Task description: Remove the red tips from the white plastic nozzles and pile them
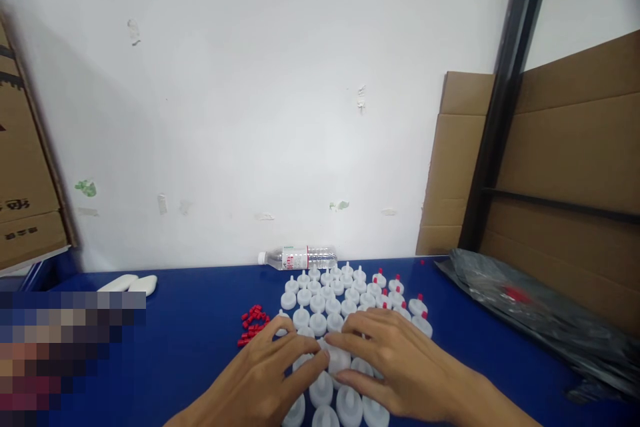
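Note:
White translucent nozzle caps [317, 325] stand upright in a crowded group, their spouts pointing up. My right hand [395, 360] reaches in from the right, with thumb and fingers curved around one white nozzle cap [339, 361]. From the left, my left hand [277, 370] comes up against the same cap. Its thumb and forefinger are drawn close together at the cap's edge, and what lies between them cannot be made out. Several caps at the group's right side carry red tips [420, 298]. Both hands hide some of the caps beneath them.
Loose red tips [254, 321] lie piled left of the caps on the blue table [195, 327]. A clear bottle [300, 257] lies by the wall. Two white objects [143, 285] sit far left. Black plastic [540, 320] and cardboard [570, 153] border the right side.

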A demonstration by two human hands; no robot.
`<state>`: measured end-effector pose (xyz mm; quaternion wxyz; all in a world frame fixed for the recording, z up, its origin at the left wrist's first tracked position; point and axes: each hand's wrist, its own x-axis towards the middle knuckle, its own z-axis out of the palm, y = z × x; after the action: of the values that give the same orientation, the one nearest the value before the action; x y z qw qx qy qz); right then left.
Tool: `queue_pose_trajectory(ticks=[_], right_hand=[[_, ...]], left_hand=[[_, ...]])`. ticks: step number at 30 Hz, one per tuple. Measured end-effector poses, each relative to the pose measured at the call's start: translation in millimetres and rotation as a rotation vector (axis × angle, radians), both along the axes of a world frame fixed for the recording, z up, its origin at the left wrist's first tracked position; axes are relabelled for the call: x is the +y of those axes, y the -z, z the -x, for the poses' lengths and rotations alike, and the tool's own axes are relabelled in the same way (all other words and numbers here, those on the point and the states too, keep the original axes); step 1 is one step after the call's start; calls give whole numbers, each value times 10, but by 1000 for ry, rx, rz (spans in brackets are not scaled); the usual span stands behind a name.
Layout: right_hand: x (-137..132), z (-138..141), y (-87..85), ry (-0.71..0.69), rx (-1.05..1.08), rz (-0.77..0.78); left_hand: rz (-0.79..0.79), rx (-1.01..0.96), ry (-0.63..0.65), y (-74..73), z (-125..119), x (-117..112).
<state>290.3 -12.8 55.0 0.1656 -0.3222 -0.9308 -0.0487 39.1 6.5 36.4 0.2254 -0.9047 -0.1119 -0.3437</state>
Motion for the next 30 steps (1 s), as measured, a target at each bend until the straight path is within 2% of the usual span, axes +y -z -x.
queue_pose_trajectory(ticks=[13,22,30], right_hand=[[21,-5,39,4,21,-52],[30,10,-13,24,24,-66],[59,24,37,-44,63,-58]], left_hand=[[1,-13,26,-42,-7,-24],[-8,-11,21,33,27,23],[45,-5,40,17,16,29]])
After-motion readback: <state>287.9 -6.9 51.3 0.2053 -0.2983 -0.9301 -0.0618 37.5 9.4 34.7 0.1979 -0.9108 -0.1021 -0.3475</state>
